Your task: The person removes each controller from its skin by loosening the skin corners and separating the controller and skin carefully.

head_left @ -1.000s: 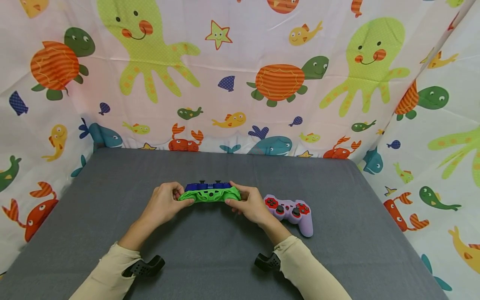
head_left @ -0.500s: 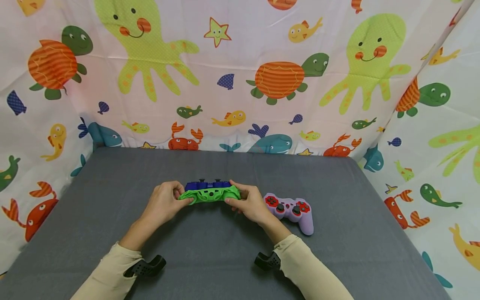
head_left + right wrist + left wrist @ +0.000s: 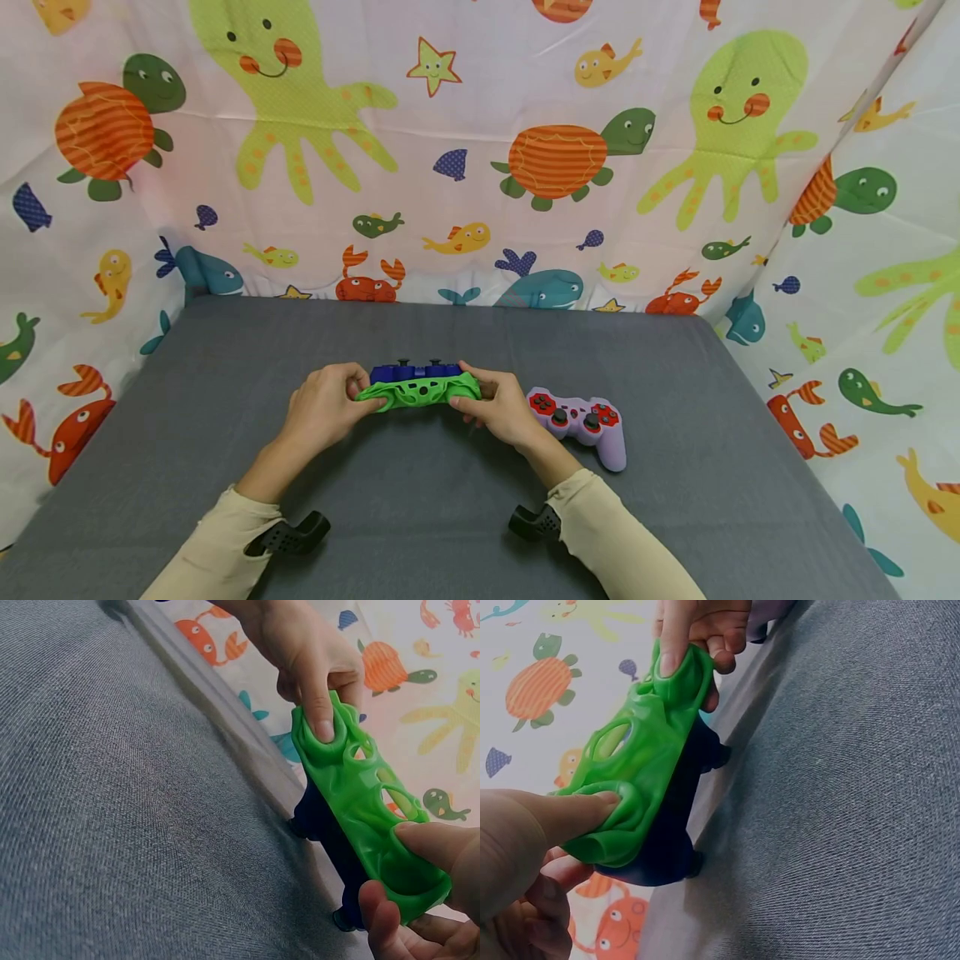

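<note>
A green rubbery controller cover [image 3: 420, 392], wrinkled and with cut-out holes, is stretched over the near side of a blue game controller [image 3: 416, 372]. My left hand [image 3: 327, 402] grips the left end, its thumb pushing into the cover's pocket in the left wrist view. At the other end my right hand [image 3: 498, 402] holds on the same way, thumb pressed into the green rubber and fingers behind. Two black thumbsticks of the blue controller poke out on its far side. A purple controller [image 3: 581, 421] with red button areas lies just right of my right hand, partly hidden by it.
A grey cloth-covered table [image 3: 420, 517] lies beneath the hands. Behind it and along both sides hangs a white curtain [image 3: 480, 92] printed with sea animals. Each sleeve cuff carries a black wrist camera mount [image 3: 292, 532].
Both hands stay almost in place. The green cover's front edge has shifted slightly, drooping a little lower toward me; the view has wobbled slightly.
</note>
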`<state>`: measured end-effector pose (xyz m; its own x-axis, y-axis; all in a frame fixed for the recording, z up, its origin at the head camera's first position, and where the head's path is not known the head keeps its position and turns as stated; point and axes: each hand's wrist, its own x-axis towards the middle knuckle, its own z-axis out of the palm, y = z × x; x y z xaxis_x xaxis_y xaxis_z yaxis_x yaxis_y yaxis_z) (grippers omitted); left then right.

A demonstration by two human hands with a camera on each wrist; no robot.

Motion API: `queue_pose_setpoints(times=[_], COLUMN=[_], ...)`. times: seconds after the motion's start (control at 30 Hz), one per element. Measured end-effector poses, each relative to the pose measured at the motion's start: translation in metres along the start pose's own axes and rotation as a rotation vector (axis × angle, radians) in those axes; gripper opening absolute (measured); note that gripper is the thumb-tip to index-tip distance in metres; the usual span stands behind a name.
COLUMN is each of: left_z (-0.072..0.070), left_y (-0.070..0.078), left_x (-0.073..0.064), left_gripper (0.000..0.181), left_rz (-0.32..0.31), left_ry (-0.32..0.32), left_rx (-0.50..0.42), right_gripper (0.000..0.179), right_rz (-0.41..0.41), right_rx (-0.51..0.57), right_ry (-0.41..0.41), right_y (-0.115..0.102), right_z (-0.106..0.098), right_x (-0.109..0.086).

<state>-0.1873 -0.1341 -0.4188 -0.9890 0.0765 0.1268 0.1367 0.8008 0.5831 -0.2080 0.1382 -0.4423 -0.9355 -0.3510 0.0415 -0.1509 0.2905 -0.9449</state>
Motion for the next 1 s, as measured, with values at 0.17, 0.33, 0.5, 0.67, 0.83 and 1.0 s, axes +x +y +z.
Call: queue_pose_setpoints(times=[0.17,0.33,0.5,0.67,0.83,1.0], left_z=[-0.0029,-0.0047,-0.0044,-0.0029,-0.0024,-0.0009], left_y=[-0.0011,-0.0023,-0.0013,0.0029,0.0053,0.0058], left_x=[0.0005,0.0018,0.0017,0.0,-0.0005,-0.0005], left_gripper=[0.027,0.026,0.026,0.026,0.026,0.033], left_rz=[0.012,0.029,0.054,0.106,0.132,0.174], left_ry=[-0.009,-0.023,-0.053,-0.117,-0.123,-0.131], left_rx=[-0.016,-0.029,-0.04,-0.056,-0.061,-0.069], right_gripper=[0.063,0.064,0.064,0.064,0.063,0.064], right_rz=[-0.002,-0.008,-0.009,-0.008,-0.012,-0.013], right_rx=[0.004,0.003,0.005,0.005,0.007,0.017], right_ry=[-0.004,-0.007,-0.006,-0.014,-0.009,-0.012], right_y=[-0.0015,-0.0023,-0.0009,0.0008,0.0017,0.0007], right_z=[-0.0007,-0.0006,-0.0004,-0.0008,-0.0011,-0.0013], right_x=[0.0005,0.001,0.0018,0.0016,0.0007,0.0004])
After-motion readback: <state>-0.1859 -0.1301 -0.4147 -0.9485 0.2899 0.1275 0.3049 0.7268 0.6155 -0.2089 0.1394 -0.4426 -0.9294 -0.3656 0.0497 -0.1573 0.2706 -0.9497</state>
